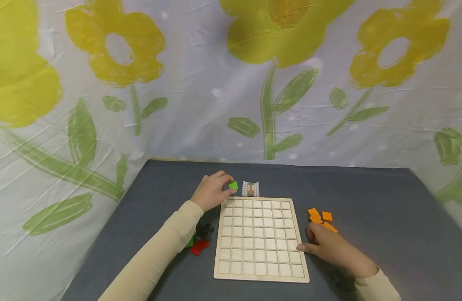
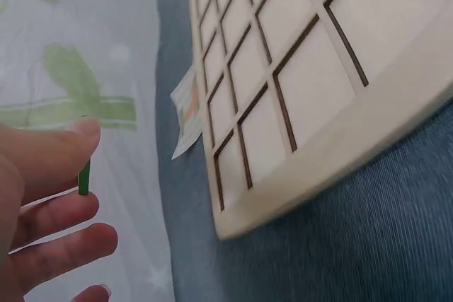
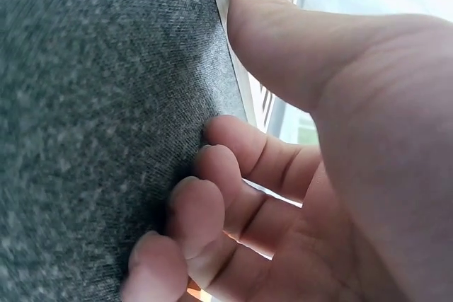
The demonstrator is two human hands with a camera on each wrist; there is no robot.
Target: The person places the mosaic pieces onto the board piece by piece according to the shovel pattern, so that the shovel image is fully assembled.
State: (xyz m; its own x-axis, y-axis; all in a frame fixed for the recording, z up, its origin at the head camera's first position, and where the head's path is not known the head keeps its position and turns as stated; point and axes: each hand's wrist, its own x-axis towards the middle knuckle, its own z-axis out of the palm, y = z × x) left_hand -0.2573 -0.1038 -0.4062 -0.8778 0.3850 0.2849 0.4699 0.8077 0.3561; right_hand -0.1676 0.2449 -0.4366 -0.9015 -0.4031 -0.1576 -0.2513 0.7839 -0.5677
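My left hand [image 1: 212, 191] pinches a small green square tile [image 1: 233, 185] between thumb and fingers, just beyond the far left corner of a wooden grid board [image 1: 261, 277]. In the left wrist view the tile [image 2: 84, 177] shows edge-on under the thumb. The board's squares hold no tiles. At the board's right edge, the thumb of my right hand [image 1: 334, 247] touches the rim, while the other fingers rest loosely bent on the dark cloth. A small printed card [image 1: 251, 189] with a coloured grid pattern lies behind the board.
Several orange tiles [image 1: 327, 216] lie right of the board, beside the right hand. Left of it, partly behind the left forearm, are red tiles [image 1: 199, 246], a dark pile [image 1: 205, 230] and a bit of green [image 1: 190, 242]. A flower-printed curtain [image 1: 200, 104] hangs behind the table.
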